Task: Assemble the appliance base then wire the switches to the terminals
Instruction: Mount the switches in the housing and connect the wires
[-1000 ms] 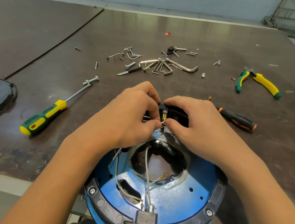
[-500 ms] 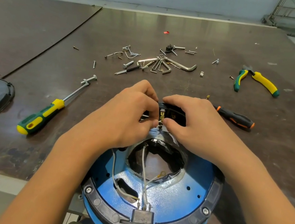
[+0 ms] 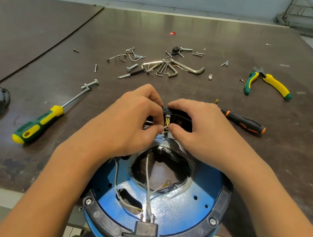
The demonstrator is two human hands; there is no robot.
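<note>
As left hand point(image 3: 130, 122) pinches a wire point(image 3: 164, 127), right hand point(image 3: 207, 133) grips the switch point(image 3: 180, 119)

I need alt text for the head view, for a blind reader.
The left hand pinches a white wire at a brass terminal of the switch block that the right hand grips, on a blue appliance base. Pliers, hex keys and a green screwdriver lie on the table.

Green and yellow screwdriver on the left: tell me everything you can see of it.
The screwdriver has a chunky green handle with yellow inlays, collar and butt, seemingly rubbery plastic, and a long bright metal shaft. It lies flat on the brown table, left of the left hand, untouched, butt nearest the camera, shaft pointing away and rightward. A small metal fitting sits at its tip; whether attached is unclear.
</note>
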